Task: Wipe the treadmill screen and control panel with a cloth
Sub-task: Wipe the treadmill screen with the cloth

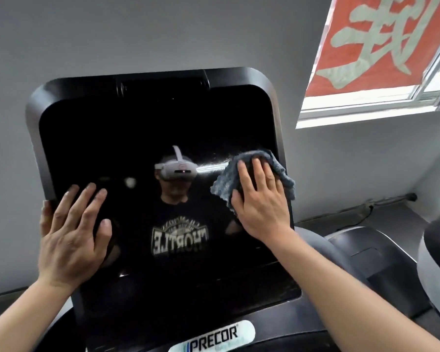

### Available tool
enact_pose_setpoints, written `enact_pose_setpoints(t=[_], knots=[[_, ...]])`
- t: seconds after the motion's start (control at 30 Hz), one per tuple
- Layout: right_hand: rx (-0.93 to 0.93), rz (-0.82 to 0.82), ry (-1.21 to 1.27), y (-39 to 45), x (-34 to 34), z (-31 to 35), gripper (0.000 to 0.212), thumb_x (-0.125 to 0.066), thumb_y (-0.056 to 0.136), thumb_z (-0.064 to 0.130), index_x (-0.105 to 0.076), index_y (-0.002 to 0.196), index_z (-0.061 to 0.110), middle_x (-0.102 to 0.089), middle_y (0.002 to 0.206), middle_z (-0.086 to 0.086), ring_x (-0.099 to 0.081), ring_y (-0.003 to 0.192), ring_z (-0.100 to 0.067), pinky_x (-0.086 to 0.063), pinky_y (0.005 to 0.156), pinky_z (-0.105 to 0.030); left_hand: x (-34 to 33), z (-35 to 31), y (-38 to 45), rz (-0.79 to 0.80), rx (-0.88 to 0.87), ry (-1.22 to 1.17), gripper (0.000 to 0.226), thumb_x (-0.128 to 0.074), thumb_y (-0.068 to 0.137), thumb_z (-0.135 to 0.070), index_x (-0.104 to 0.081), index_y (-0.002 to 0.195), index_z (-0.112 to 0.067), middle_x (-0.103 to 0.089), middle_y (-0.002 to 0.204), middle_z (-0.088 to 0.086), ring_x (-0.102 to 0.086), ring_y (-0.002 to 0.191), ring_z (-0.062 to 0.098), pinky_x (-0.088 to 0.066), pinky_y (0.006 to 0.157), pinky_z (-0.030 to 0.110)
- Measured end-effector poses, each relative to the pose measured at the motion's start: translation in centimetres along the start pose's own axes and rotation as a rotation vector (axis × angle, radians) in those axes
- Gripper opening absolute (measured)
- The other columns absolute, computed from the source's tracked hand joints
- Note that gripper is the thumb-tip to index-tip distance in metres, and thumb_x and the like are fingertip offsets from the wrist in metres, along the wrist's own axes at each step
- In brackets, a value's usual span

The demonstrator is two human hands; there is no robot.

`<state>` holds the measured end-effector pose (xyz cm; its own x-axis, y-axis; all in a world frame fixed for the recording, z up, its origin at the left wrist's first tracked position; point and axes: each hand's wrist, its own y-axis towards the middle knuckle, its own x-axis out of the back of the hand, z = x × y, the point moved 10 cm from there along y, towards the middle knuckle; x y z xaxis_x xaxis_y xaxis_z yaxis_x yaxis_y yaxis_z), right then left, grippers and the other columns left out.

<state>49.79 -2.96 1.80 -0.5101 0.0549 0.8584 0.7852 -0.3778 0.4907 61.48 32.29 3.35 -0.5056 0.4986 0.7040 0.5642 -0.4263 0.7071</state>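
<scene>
The treadmill screen [142, 123] is a large glossy black panel in a rounded dark frame, filling the middle of the view. A grey-blue cloth [277, 163] is pressed flat against the screen's right side under my right hand [259, 201], fingers spread over it. My left hand [71, 229] rests open on the screen's lower left, with the thumb hooked around the frame's left edge. The glass reflects a person wearing a white headset. A pale streak runs left from the cloth. The control panel below the screen is mostly out of view.
A white PRECOR label [214, 336] sits on the dark console under the screen. Another grey and black machine [434, 260] stands at the right. A window with a red banner [376, 47] is at upper right; a grey wall lies behind.
</scene>
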Motion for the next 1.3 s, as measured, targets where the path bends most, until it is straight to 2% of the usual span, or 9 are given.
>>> enact_pose_setpoints(t=[0.27, 0.5, 0.63, 0.8, 0.97, 1.07, 1.13, 1.23, 1.3], knots=[[-0.063, -0.020, 0.030, 0.6, -0.8, 1.5, 0.072, -0.025, 0.107, 0.058, -0.001, 0.169, 0.029, -0.005, 0.177, -0.007, -0.002, 0.163, -0.027, -0.010, 0.130, -0.056, 0.2, -0.3, 0.2, 0.011, -0.005, 0.019, 0.060, -0.042, 0.098, -0.037, -0.051, 0.151, -0.011, -0.046, 0.160, 0.011, -0.034, 0.153, 0.037, -0.019, 0.124, 0.065], [-0.132, -0.120, -0.029, -12.1, -4.8, -0.6, 0.076, -0.054, 0.087, 0.047, -0.050, 0.153, 0.011, -0.037, 0.166, -0.017, -0.049, 0.143, -0.042, -0.042, 0.112, -0.063, -0.3, 0.1, 0.1, 0.036, 0.010, 0.007, 0.062, -0.042, 0.096, -0.040, -0.053, 0.151, -0.013, -0.044, 0.162, 0.005, -0.032, 0.155, 0.031, -0.019, 0.125, 0.064], [-0.085, -0.133, 0.048, -5.3, -2.3, 0.3, 0.081, -0.047, 0.092, 0.051, -0.034, 0.163, 0.014, -0.032, 0.169, -0.014, -0.034, 0.154, -0.035, -0.026, 0.124, -0.054, 0.0, -0.1, 0.1, 0.022, -0.003, -0.001, 0.062, -0.030, 0.105, -0.048, -0.052, 0.151, -0.013, -0.043, 0.163, 0.003, -0.028, 0.157, 0.025, -0.018, 0.126, 0.061], [-0.123, -0.178, 0.173, 6.0, 1.5, 2.3, 0.074, -0.032, 0.104, 0.054, -0.023, 0.166, 0.017, -0.023, 0.173, -0.008, -0.016, 0.161, -0.025, -0.008, 0.130, -0.042, 0.6, -0.3, 0.3, -0.069, -0.021, 0.043, 0.058, -0.046, 0.093, -0.035, -0.058, 0.146, -0.013, -0.049, 0.158, 0.005, -0.038, 0.151, 0.028, -0.031, 0.117, 0.068], [0.012, -0.426, 0.306, 10.4, 4.5, 5.3, 0.044, -0.049, 0.106, 0.030, -0.064, 0.142, 0.010, -0.060, 0.149, -0.007, -0.051, 0.145, -0.029, -0.040, 0.120, -0.049, 0.9, -0.4, 0.5, -0.167, -0.025, 0.119, 0.052, -0.045, 0.094, -0.034, -0.066, 0.138, -0.015, -0.058, 0.151, 0.005, -0.048, 0.143, 0.028, -0.038, 0.111, 0.068], [-0.087, -0.531, 0.628, 10.7, 7.2, 4.4, 0.024, -0.058, 0.107, 0.020, -0.076, 0.123, 0.018, -0.076, 0.123, 0.008, -0.068, 0.121, -0.015, -0.053, 0.108, -0.043, 1.0, -0.2, 0.6, -0.217, -0.045, 0.172, 0.051, -0.043, 0.095, -0.035, -0.067, 0.137, -0.017, -0.061, 0.147, 0.005, -0.049, 0.141, 0.028, -0.043, 0.104, 0.069], [-0.383, -0.524, 1.182, 11.0, 7.6, 1.4, 0.020, -0.058, 0.108, 0.027, -0.078, 0.106, 0.023, -0.079, 0.102, 0.009, -0.075, 0.098, -0.012, -0.059, 0.090, -0.039, 1.1, -0.3, 0.9, -0.241, -0.049, 0.185, 0.051, -0.041, 0.095, -0.036, -0.062, 0.139, -0.020, -0.063, 0.144, 0.006, -0.050, 0.139, 0.028, -0.044, 0.101, 0.069], [-0.695, -0.345, 2.028, 13.0, 5.8, -0.2, 0.027, -0.055, 0.109, 0.028, -0.076, 0.113, 0.011, -0.077, 0.119, -0.012, -0.075, 0.104, -0.027, -0.060, 0.078, -0.037, 1.1, -0.3, 1.1, -0.249, -0.048, 0.182, 0.052, -0.039, 0.095, -0.038, -0.061, 0.138, -0.021, -0.064, 0.143, 0.006, -0.051, 0.138, 0.028, -0.044, 0.101, 0.067], [-0.706, -0.366, 2.179, 14.3, 7.5, -1.7, 0.034, -0.062, 0.104, 0.028, -0.070, 0.128, 0.006, -0.073, 0.129, -0.015, -0.072, 0.117, -0.031, -0.063, 0.083, -0.039, 1.1, -0.3, 1.1, -0.238, -0.060, 0.183, 0.053, -0.039, 0.094, -0.038, -0.069, 0.134, -0.018, -0.064, 0.143, 0.005, -0.050, 0.138, 0.027, -0.045, 0.101, 0.067]])
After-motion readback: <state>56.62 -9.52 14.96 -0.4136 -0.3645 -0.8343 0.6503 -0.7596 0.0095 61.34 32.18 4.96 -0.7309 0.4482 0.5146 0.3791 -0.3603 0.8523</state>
